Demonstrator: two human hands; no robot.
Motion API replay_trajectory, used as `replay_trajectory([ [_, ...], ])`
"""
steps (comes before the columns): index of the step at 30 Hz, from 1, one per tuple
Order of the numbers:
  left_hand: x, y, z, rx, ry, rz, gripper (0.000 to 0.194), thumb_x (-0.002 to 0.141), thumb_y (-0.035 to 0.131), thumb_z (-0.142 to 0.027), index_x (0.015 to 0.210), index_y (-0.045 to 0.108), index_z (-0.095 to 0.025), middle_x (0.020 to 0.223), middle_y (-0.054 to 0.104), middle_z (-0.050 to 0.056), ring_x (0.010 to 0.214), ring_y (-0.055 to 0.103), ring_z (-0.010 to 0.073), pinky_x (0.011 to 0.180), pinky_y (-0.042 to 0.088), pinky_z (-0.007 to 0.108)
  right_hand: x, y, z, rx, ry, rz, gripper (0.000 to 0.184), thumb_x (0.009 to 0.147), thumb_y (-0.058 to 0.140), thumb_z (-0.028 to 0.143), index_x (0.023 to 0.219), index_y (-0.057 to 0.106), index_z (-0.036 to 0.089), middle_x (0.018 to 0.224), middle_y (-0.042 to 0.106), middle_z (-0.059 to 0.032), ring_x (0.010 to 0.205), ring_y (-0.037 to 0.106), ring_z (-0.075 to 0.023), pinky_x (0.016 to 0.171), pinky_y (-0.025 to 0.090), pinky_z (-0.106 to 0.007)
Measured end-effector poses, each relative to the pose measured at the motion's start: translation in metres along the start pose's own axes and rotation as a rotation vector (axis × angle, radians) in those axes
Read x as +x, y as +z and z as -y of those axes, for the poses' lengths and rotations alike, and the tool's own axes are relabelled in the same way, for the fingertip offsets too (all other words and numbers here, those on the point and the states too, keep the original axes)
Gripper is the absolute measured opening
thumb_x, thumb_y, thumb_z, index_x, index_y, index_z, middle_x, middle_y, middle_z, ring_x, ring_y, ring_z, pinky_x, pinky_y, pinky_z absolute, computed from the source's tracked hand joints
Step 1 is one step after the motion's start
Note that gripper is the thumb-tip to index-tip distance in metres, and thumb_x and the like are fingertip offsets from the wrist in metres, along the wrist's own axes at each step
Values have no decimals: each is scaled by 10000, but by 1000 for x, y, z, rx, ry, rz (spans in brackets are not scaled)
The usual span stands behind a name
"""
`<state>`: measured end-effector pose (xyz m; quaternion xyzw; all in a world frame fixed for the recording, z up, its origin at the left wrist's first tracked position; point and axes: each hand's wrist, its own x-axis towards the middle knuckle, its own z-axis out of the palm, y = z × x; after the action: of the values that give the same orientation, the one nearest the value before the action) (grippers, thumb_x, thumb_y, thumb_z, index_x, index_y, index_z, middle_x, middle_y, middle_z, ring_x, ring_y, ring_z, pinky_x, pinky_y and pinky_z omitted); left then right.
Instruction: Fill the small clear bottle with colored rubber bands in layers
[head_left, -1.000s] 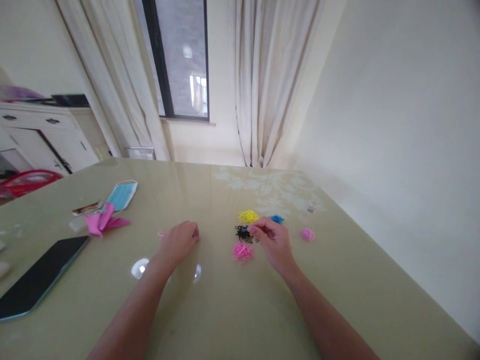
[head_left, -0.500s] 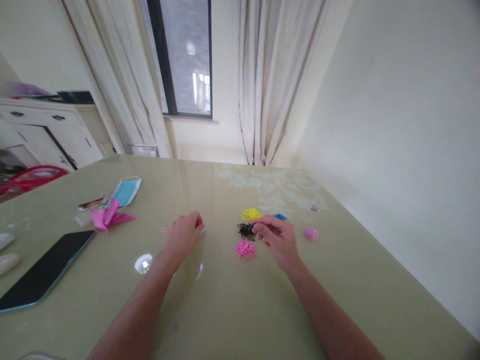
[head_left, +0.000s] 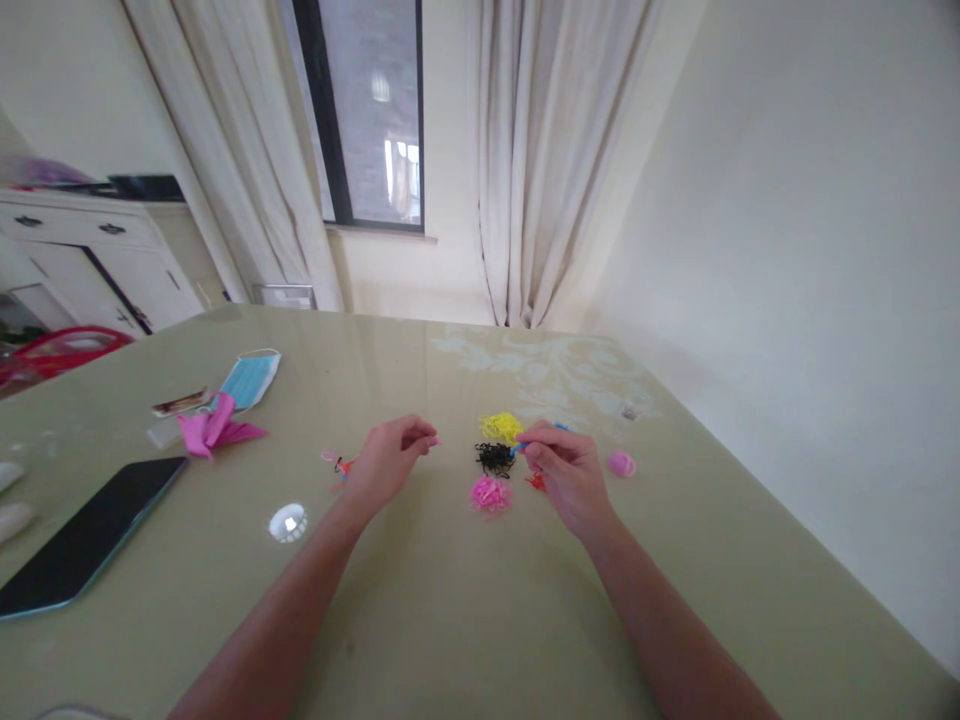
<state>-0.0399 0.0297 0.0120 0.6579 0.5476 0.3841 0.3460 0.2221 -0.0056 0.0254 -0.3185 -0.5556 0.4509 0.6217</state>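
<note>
My left hand (head_left: pixel 390 460) is pinched above the table, with a small pink rubber band (head_left: pixel 436 442) at its fingertips. Beside its wrist lie a few small bands (head_left: pixel 343 467) in orange and black, and a pale pink one (head_left: pixel 328 456). My right hand (head_left: pixel 564 468) pinches a blue rubber band (head_left: pixel 519 449) over the sorted heaps. Near these fingers sit a yellow heap (head_left: pixel 501 427), a black heap (head_left: pixel 495 459) and a pink heap (head_left: pixel 490 494) of bands. Red bands (head_left: pixel 535 481) and blue bands (head_left: pixel 562 427) are partly covered by my right hand.
A round pink item (head_left: pixel 621 464) lies to the right. On the left are a phone or tablet (head_left: pixel 90 535), a folded pink paper shape (head_left: pixel 219 430), a blue face mask (head_left: pixel 250 382) and a shiny round object (head_left: pixel 288 522). A wall (head_left: pixel 825 300) borders the table's right side.
My left hand has moved right and lifted, now showing a pink band at its fingertips and uncovering the small orange and black bands. My right hand has shifted slightly right with the blue band.
</note>
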Motion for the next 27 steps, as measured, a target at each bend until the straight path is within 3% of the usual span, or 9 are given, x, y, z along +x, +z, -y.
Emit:
replay_trajectory([
  [3, -1, 4, -1, -46, 28, -25, 261, 804, 725, -459, 854, 769, -207, 821, 808, 70, 789, 749, 244, 759, 548, 355, 6, -10, 3, -4, -60, -74, 152, 739, 933, 400, 806, 870, 280, 711, 675, -12, 605, 496, -120, 536, 379, -264],
  [7, -1, 6, -4, -128, 60, -30, 317, 808, 746, -511, 876, 803, -207, 862, 813, 64, 824, 738, 232, 781, 547, 341, 18, -38, 4, -114, -84, -292, 209, 726, 911, 443, 807, 847, 261, 669, 664, -4, 580, 483, -130, 529, 375, -274],
  [11, -3, 12, -11, -247, 46, 7, 378, 775, 777, -548, 909, 817, -196, 899, 823, 75, 861, 736, 232, 797, 567, 335, 27, -68, -4, -569, -26, -401, 301, 766, 835, 501, 847, 852, 212, 767, 771, -72, 651, 608, -192, 630, 474, -329],
  [14, -6, 19, -15, -308, 34, 39, 408, 755, 802, -562, 920, 813, -189, 909, 823, 79, 874, 738, 226, 815, 583, 336, 28, -81, -18, -938, 13, -373, 361, 826, 729, 534, 794, 853, 196, 779, 794, -118, 647, 632, -228, 667, 484, -369],
  [16, -8, 23, -18, -339, 29, 56, 416, 754, 815, -568, 919, 805, -187, 917, 823, 79, 878, 742, 220, 832, 591, 338, 28, -85, -27, -1019, 25, -355, 345, 845, 700, 505, 775, 853, 203, 784, 798, -125, 654, 639, -239, 680, 479, -381],
  [22, -14, 31, -24, -403, 40, 58, 437, 737, 843, -592, 892, 778, -189, 922, 825, 77, 873, 763, 218, 860, 615, 352, 28, -82, -30, -1033, -11, -328, 299, 864, 699, 453, 779, 852, 211, 830, 795, -123, 682, 640, -236, 710, 488, -387],
  [24, -17, 32, -28, -440, 37, 84, 413, 742, 852, -570, 890, 780, -191, 933, 828, 76, 889, 769, 218, 884, 616, 353, 25, -71, -22, -974, -42, -289, 304, 883, 703, 462, 835, 856, 204, 843, 793, -112, 675, 632, -220, 696, 491, -367],
  [27, -21, 33, -32, -496, 40, 111, 363, 752, 863, -525, 884, 785, -195, 935, 831, 67, 888, 771, 213, 894, 618, 352, 15, -42, -9, -717, -53, -109, 293, 893, 754, 480, 890, 846, 201, 811, 784, -76, 637, 604, -182, 616, 460, -310],
])
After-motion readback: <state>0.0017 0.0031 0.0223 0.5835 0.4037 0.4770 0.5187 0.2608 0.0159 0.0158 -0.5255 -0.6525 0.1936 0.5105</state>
